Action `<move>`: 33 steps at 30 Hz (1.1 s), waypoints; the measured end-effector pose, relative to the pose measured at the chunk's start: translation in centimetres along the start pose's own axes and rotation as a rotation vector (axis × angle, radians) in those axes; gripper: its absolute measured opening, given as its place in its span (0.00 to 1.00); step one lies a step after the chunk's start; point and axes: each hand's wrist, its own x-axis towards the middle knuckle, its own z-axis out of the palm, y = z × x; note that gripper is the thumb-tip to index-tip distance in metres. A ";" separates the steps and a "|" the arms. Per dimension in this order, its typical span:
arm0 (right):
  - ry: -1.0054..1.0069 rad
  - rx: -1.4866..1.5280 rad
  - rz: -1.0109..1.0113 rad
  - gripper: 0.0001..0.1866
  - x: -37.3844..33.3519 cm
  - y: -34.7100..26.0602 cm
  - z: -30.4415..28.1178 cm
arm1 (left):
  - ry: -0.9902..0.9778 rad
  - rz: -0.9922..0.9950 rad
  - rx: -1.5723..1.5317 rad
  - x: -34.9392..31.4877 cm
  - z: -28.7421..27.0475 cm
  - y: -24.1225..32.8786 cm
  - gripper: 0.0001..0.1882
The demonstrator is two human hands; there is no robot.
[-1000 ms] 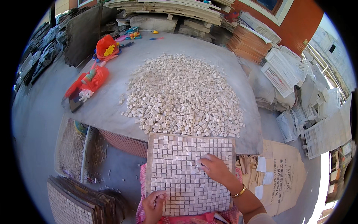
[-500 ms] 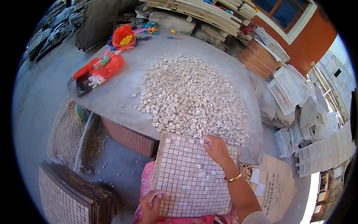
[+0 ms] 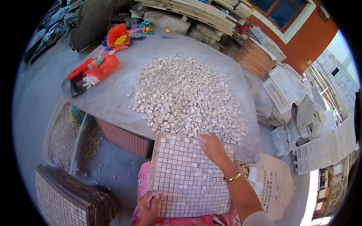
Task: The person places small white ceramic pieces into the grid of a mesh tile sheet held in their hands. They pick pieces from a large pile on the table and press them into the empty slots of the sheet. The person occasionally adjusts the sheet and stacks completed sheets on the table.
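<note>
A square gridded tray (image 3: pixel 181 175) filled with small pale stone tiles lies across my lap, its far edge against the stone-topped table. Several loose tiles (image 3: pixel 205 174) sit on top of the grid near its middle right. My right hand (image 3: pixel 214 148) is at the tray's far edge, fingers pinched together over the top rows; whatever is between the fingertips is hidden. At the tray's near left edge, my left hand (image 3: pixel 149 205) has its fingers curled and thumb closed in; a small pale bit shows at the fingertips. Beyond the tray spreads a large heap of loose tiles (image 3: pixel 188 94).
Red plastic bags (image 3: pixel 107 66) and toys lie on the table's (image 3: pixel 124 90) far left. Left of me stand a stack of tile-filled trays (image 3: pixel 62 196) and a white bin (image 3: pixel 47 139) of chips. White crates (image 3: pixel 283 90) and a flattened paper sack (image 3: pixel 277 188) are at right.
My right hand has shifted slightly left along the tray's far rows; the tile visible at its fingertips is now hidden. The whole view has shifted slightly. My left hand stays at the tray's edge.
</note>
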 end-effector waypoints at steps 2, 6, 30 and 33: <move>-0.060 0.010 0.017 0.11 -1.4 -1.0 -0.8 | 0.014 0.002 0.007 -0.2 -0.4 0.2 0.09; -0.215 0.090 -0.085 0.13 -4.6 -1.6 -1.2 | 0.022 -0.044 -0.007 -0.2 -0.8 0.0 0.09; 0.000 0.090 0.048 0.10 -6.2 0.0 -1.2 | -0.576 0.565 0.597 5.5 8.7 2.0 0.15; 0.147 0.089 -0.044 0.09 -4.8 0.6 0.0 | -0.563 0.645 0.795 7.1 11.3 1.3 0.17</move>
